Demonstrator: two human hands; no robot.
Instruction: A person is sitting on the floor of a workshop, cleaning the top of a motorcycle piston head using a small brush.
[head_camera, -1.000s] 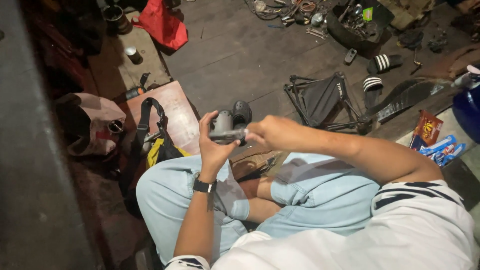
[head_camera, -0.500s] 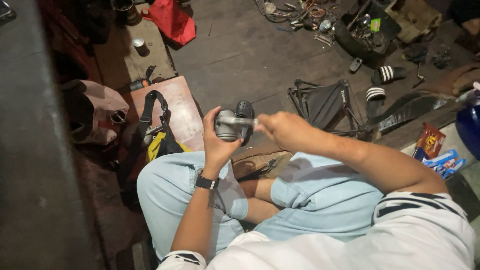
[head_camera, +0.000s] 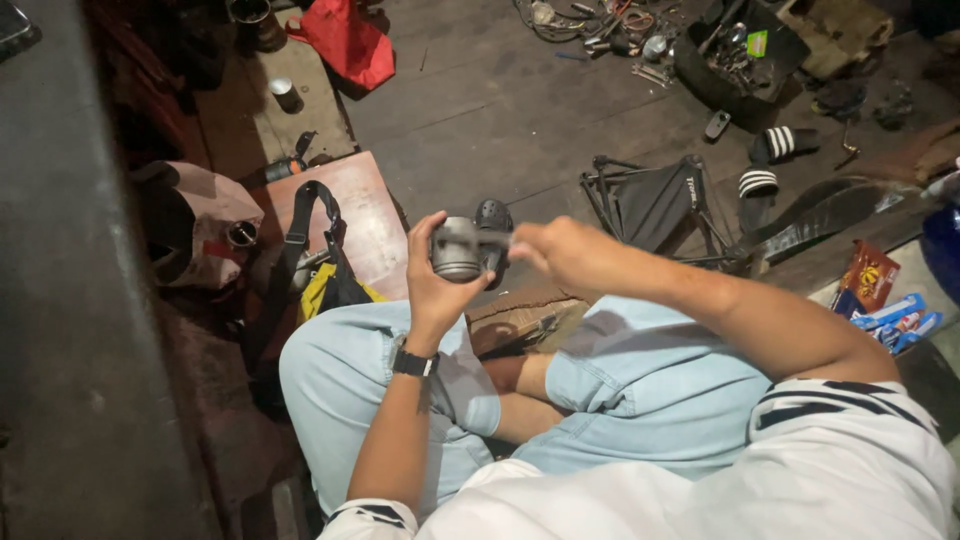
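Piston (head_camera: 458, 248) sits gripped in the left hand (head_camera: 432, 272), raised above the knees — higher in view than a second ago. The right hand (head_camera: 555, 252), blurred, works at its side; its grip I cannot tell.

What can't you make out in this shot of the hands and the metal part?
Head view only:
- Right hand: motion-blurred, so its fingers and whatever they hold are unclear.
- Grey metal cylinder: the left hand covers its near side; its open end can't be read.
- Tools in the black tray: too small to tell apart.
- Blue container: cut off by the right edge.
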